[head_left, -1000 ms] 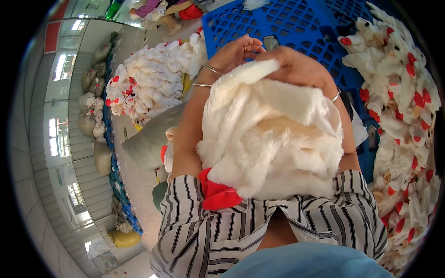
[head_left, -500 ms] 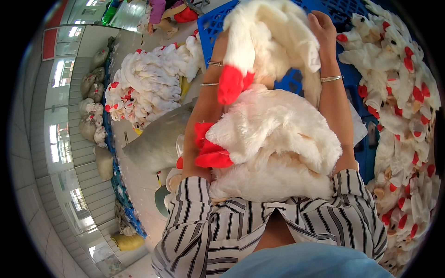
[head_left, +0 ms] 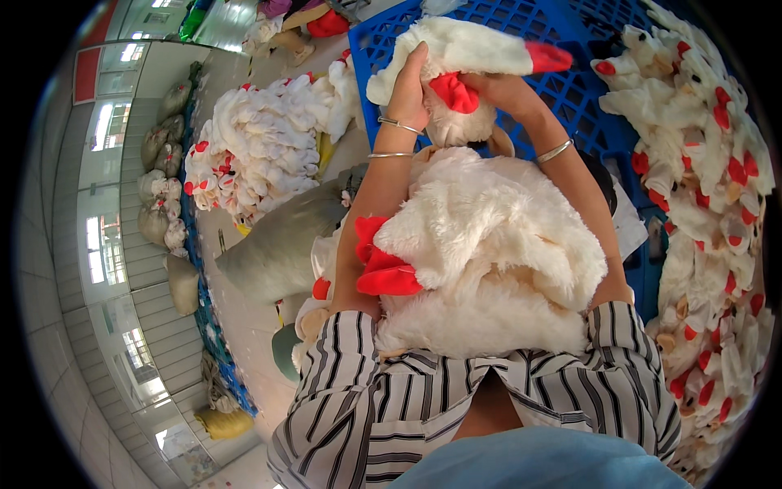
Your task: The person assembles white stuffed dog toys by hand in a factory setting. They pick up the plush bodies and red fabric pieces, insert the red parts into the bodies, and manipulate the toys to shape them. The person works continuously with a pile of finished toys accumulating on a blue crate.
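Note:
Out over the blue plastic crate I hold up a limp white plush toy skin (head_left: 476, 50) with a red pointed tip and a red patch. My left hand (head_left: 410, 91) grips it at the left, thumb up along the white fabric. My right hand (head_left: 507, 91) is closed on it near the red patch, its fingertips partly hidden under the fabric. On my lap, between my forearms, lies a fluffy white plush skin (head_left: 497, 236) with red pieces at its left side. Neither hand touches that one.
The blue crate (head_left: 538, 24) stands ahead. A heap of white and red plush skins (head_left: 709, 196) fills the right side; another pile (head_left: 257, 143) lies on the floor at left. A grey sack (head_left: 285, 248) sits beside my left arm. Several stuffed bags (head_left: 155, 220) line the wall.
The held plush skin has been turned; its red tip swung from hanging down at left to pointing right. My right hand moved left and down, bringing both hands closer together.

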A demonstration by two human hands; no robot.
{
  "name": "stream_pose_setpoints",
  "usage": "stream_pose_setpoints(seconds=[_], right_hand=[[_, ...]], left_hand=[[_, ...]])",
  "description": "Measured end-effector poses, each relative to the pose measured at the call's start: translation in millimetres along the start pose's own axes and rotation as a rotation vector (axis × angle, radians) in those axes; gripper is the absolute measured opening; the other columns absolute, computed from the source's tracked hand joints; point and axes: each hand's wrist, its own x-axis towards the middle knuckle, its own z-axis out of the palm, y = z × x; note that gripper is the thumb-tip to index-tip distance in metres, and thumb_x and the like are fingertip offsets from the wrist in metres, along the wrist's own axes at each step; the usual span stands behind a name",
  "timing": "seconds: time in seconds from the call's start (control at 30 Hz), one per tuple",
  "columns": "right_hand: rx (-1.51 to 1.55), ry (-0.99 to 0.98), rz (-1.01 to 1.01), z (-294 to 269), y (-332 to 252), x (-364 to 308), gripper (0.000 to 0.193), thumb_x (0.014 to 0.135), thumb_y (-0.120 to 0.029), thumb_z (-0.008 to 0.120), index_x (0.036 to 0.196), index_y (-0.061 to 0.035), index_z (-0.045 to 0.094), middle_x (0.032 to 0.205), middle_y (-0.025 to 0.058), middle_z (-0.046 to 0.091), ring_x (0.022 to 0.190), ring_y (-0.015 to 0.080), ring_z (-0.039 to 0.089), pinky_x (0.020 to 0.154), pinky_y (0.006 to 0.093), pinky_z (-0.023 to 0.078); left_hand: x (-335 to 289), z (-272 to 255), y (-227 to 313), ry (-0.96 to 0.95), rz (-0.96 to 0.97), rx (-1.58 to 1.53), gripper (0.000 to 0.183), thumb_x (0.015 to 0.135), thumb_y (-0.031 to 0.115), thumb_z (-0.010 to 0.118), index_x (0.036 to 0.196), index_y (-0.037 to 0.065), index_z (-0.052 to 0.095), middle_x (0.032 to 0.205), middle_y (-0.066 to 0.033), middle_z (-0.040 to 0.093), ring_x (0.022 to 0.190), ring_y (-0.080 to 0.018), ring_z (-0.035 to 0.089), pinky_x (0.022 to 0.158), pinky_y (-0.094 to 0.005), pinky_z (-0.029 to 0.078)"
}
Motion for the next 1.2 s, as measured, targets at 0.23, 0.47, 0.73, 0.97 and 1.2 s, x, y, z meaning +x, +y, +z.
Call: stream_pose_setpoints(seconds=[0.23, 0.47, 0.73, 0.97, 1.2], right_hand=[[0.657, 0.283, 0.006, -10, 9, 9, 0.026, 0.096, -0.019, 0.054, 0.113, -0.0016, 0.062, 0.104, 0.0064, 0.066, 0.093, 0.0158, 0.064, 0.077, 0.0289, 0.053], [0.606, 0.417, -0.09, -28, 0, 1, 0.026, 0.097, -0.019, 0.051, 0.119, -0.0063, 0.056, 0.109, 0.0066, 0.063, 0.099, 0.0161, 0.061, 0.085, 0.0271, 0.049], [0.399, 0.26, -0.276, -33, 10, 15, 0.027, 0.092, -0.022, 0.057, 0.116, -0.0088, 0.058, 0.106, 0.0088, 0.063, 0.094, 0.0226, 0.061, 0.083, 0.0324, 0.05], [-1.104, 0.236, -0.686, -22, -51, -17, 0.037, 0.086, -0.02, 0.066, 0.12, -0.0105, 0.058, 0.122, 0.0187, 0.058, 0.116, 0.0366, 0.052, 0.097, 0.0446, 0.044], [0.199, -0.742, 0.318, 1, -53, -20, 0.028, 0.093, -0.032, 0.058, 0.099, -0.0054, 0.064, 0.085, 0.0037, 0.066, 0.075, 0.0127, 0.065, 0.069, 0.0251, 0.055]], left_hand=[[-9, -21, -5, -0.173, -0.159, 0.14, 0.056, 0.094, 0.05, 0.052, 0.129, 0.006, 0.05, 0.123, -0.0084, 0.059, 0.113, -0.0203, 0.056, 0.096, -0.0384, 0.046], [-27, -28, -11, -0.369, -0.59, 0.346, 0.081, 0.083, 0.072, 0.05, 0.132, 0.008, 0.046, 0.111, -0.0165, 0.065, 0.095, -0.0275, 0.067, 0.076, -0.0373, 0.055], [-26, -5, -24, -0.417, -0.357, 0.278, 0.074, 0.086, 0.063, 0.054, 0.138, 0.011, 0.04, 0.134, -0.013, 0.052, 0.116, -0.0299, 0.057, 0.09, -0.0454, 0.048], [-1, -24, 4, 0.16, 0.135, -0.147, 0.043, 0.096, 0.025, 0.052, 0.133, 0.005, 0.046, 0.135, -0.0065, 0.051, 0.126, -0.0231, 0.048, 0.104, -0.0402, 0.041], [5, -63, -1, 0.245, 0.326, -0.011, 0.034, 0.087, 0.016, 0.067, 0.118, 0.004, 0.058, 0.114, -0.0087, 0.063, 0.099, -0.0205, 0.064, 0.083, -0.0351, 0.054]])
